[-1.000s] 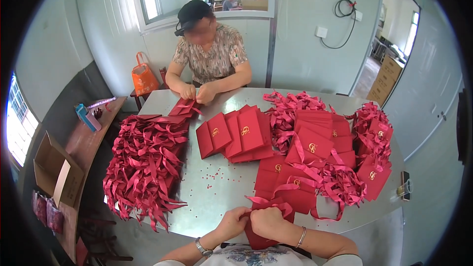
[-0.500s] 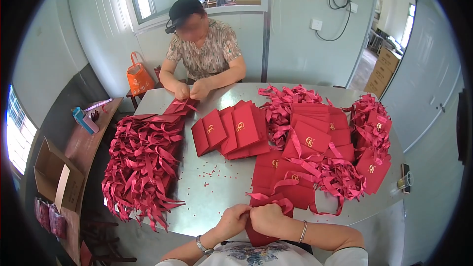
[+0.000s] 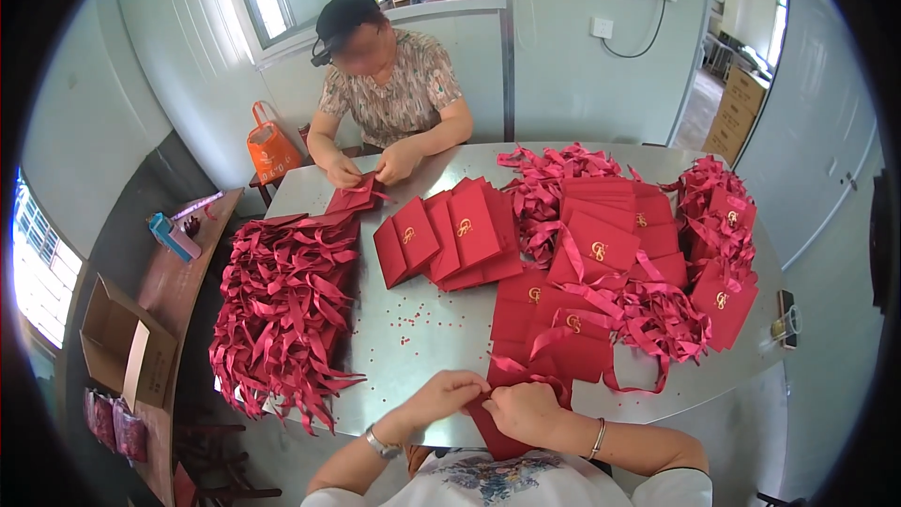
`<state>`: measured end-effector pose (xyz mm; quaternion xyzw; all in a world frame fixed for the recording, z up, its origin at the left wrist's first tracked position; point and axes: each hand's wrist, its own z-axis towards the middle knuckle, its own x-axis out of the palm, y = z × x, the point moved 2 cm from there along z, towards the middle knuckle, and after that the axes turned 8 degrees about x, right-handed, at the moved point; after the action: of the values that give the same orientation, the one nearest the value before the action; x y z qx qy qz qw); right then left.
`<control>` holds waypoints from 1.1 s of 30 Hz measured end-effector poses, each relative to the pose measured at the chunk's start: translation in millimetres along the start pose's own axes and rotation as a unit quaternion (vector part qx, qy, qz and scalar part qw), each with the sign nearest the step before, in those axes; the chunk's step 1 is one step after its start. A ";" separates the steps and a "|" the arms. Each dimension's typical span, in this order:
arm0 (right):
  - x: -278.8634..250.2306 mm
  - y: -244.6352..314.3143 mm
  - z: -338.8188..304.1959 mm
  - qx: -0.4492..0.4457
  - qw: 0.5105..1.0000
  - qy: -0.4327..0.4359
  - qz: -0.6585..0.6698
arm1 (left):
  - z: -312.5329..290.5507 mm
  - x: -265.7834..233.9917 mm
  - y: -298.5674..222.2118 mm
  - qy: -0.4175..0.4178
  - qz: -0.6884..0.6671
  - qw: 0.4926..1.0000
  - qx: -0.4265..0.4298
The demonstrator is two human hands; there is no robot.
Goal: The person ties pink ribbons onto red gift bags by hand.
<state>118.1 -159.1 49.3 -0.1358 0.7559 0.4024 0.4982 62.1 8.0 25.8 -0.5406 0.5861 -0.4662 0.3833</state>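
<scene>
At the near edge of the table, my left hand and my right hand meet at the upper part of a small red gift bag. Fingers of both hands are closed in a pinch; the left ones grip what looks like its ribbon, the right ones its edge. The exact grip is partly hidden by the knuckles. Just beyond lie flat red bags with gold emblems, and loose ribbons tangle over them.
Ribboned bags fill the table's left side. Plain red bags stand mid-table, with small red dots scattered before them. Across from me, a person's hands work on another bag. A phone and a clear cup sit at the right edge.
The view has shifted a little. My hands stay at the same bag, with the left fingers slightly more stretched toward the right. The other person's hands have moved apart.
</scene>
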 end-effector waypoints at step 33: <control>27.9 -69.7 -78.9 0.010 0.966 -0.247 0.070 | 24.1 -9.8 -12.1 0.092 0.532 0.809 0.234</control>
<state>96.6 -256.9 6.5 0.0264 0.6208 0.4497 0.6416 89.6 14.8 30.4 0.0066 0.6876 -0.3599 0.6305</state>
